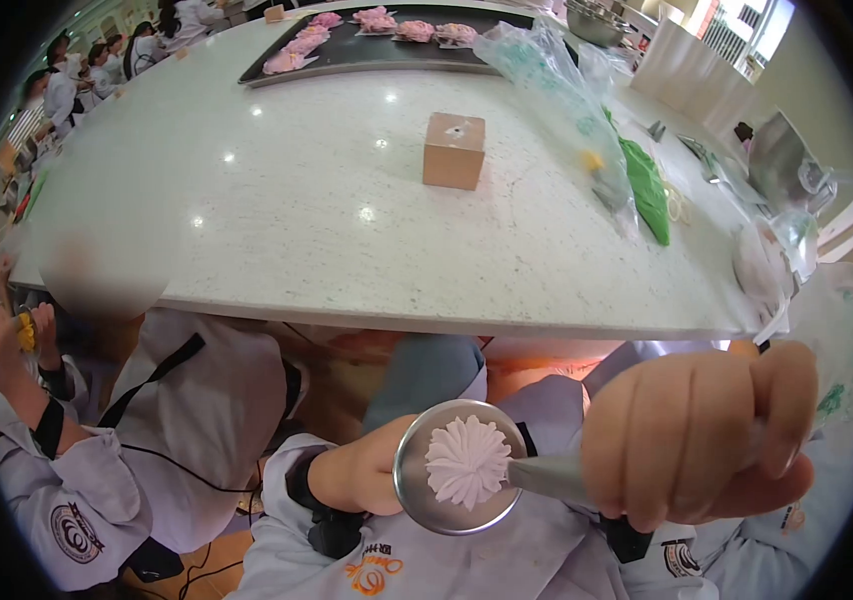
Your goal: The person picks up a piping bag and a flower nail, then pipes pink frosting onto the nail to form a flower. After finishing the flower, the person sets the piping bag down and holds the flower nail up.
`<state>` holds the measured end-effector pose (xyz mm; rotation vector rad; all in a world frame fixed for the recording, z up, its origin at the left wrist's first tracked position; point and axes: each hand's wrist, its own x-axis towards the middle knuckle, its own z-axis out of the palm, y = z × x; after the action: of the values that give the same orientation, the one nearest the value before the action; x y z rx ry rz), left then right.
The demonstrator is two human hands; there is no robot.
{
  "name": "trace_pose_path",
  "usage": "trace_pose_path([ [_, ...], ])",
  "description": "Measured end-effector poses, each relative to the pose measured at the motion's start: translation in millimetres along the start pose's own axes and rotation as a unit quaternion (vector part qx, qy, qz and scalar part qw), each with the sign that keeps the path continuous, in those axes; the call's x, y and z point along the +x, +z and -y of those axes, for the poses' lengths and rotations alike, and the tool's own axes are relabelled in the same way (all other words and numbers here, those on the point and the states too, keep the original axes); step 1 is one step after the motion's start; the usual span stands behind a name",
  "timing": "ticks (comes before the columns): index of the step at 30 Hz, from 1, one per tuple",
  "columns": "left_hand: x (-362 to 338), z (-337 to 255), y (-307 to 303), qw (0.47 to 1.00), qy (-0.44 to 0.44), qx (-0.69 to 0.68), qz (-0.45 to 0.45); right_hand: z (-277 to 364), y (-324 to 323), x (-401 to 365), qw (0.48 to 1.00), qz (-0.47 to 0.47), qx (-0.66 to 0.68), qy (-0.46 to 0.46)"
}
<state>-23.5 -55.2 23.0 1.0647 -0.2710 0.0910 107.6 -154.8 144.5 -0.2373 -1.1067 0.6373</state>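
Observation:
My right hand [692, 435] is closed around a piping bag, mostly hidden in the fist. Its metal piping tip [557, 478] points left and meets the edge of a pale pink piped flower [467, 462]. Ruffled petals fan out over the round metal head of a flower nail [419, 505], held up over my lap. Behind that disc is my left hand [377, 468], holding the nail from below; its fingers and the stem are hidden. My apron [487, 565] lies beneath.
On the white table [297, 200] stands a wooden block [454, 160] with a hole on top. A dark tray [357, 60] carries several pink flowers. Plastic bags [547, 85], a green piping bag [644, 185] and metal bowls lie right. Another person's hands [12, 335] work at far left.

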Motion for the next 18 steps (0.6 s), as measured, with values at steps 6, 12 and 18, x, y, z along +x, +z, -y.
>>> trace_pose_path([
  [6,13.9,-2.7,-8.6,0.991,0.032,0.055,0.122,-3.2,2.9,-5.2,0.999,0.012,-0.033,0.037],
  [12,12.4,-0.6,-0.8,0.993,0.028,0.073,0.092,2.5,-1.0,-3.6,0.991,0.085,-0.027,0.098],
  [18,16.5,-8.0,5.7,0.983,0.041,0.168,0.053,-4.4,-1.3,-8.4,0.994,0.061,-0.032,0.079],
])
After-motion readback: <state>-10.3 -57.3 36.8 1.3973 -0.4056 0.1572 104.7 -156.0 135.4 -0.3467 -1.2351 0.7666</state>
